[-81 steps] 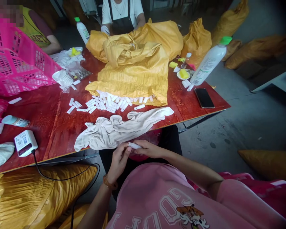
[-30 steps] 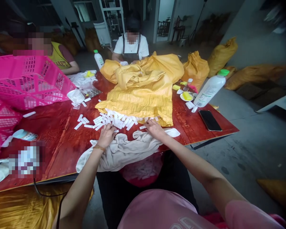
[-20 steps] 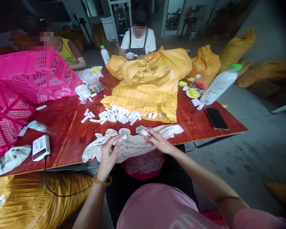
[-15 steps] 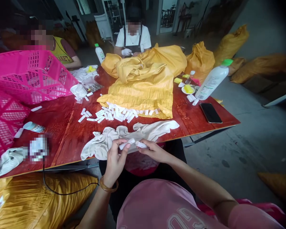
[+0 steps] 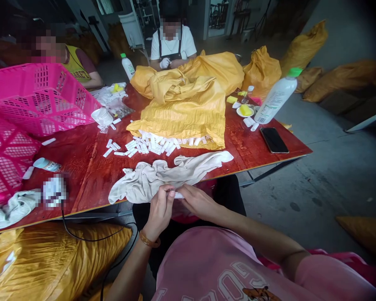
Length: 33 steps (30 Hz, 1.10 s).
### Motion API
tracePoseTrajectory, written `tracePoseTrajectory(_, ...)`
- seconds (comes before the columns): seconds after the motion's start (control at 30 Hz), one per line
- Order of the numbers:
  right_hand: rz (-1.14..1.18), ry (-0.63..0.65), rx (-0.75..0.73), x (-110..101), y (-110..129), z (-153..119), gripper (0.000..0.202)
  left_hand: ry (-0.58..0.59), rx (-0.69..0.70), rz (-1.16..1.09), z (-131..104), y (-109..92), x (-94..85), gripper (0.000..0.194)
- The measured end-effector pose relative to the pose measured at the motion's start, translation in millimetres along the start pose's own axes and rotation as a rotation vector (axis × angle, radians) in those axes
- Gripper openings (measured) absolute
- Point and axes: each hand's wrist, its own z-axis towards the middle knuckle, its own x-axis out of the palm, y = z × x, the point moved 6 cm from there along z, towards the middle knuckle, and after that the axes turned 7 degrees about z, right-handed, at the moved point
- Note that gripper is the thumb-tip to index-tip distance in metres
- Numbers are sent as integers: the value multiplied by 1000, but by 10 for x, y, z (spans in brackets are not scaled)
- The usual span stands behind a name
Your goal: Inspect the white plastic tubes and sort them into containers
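Close together just past the table's front edge, my left hand (image 5: 161, 205) and my right hand (image 5: 198, 201) are both closed at the fingertips. Between them shows a small white oblong piece (image 5: 178, 195), gripped from both sides; whether it is one piece or two pressed end to end I cannot tell. Right behind my hands lies a crumpled whitish cloth (image 5: 150, 177) along the edge. Beyond the cloth, a pile of similar white pieces (image 5: 156, 143) spills from the mouth of a yellow woven sack (image 5: 184, 113).
Pink plastic crates (image 5: 34, 98) stand at the left of the red table (image 5: 81, 167). On the right are a white bottle (image 5: 277, 98) with a green cap and a phone (image 5: 274, 140). Two people sit across the table. A full yellow sack (image 5: 65, 259) rests below left.
My hands have come together; the two white pieces held apart before now meet or overlap between my fingers. The view has shifted slightly.
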Motion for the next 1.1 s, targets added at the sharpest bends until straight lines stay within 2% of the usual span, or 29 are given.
tracePoseTrajectory(0.1,116,-9,21,-30,-16,22,19,28,13,-37,-10,6,32,39)
tracePoseTrajectory(0.2,275,-4,48,-74,-39,49,16,41,-36,-191,-11,101,4,42)
tracePoseTrajectory(0.27,383,20,68,-85,-47,53,17,-15,-52,-251,-19,191,-88,34)
tracePoseTrajectory(0.33,459,58,82,-71,-47,46,18,-72,-31,-200,-31,248,-199,24)
tracePoseTrajectory(0.43,524,131,69,4,-40,27,18,-32,3,-104,-30,226,-255,17)
tracePoseTrajectory(0.5,418,111,64,44,-63,30,20,31,-13,-118,-13,167,-209,24)
tracePoseTrajectory(0.57,177,35,90,49,-115,47,24,51,-76,-164,6,118,-137,34)
tracePoseTrajectory(0.67,-101,-40,133,4,-169,73,28,-17,-193,-269,16,109,-60,38)
tracePoseTrajectory(0.73,-57,-14,113,-31,-165,81,25,-31,-210,-322,14,125,-19,38)
tracePoseTrajectory(0.83,219,109,34,-49,-111,62,17,24,-153,-306,10,136,47,40)
tracePoseTrajectory(0.9,302,148,20,-46,-103,46,15,60,-126,-272,-7,130,107,41)
tracePoseTrajectory(1.03,120,69,106,21,-229,33,20,100,-105,-277,-59,90,180,47)
tracePoseTrajectory(1.1,79,86,117,139,-301,5,25,236,-84,-302,-39,110,187,57)
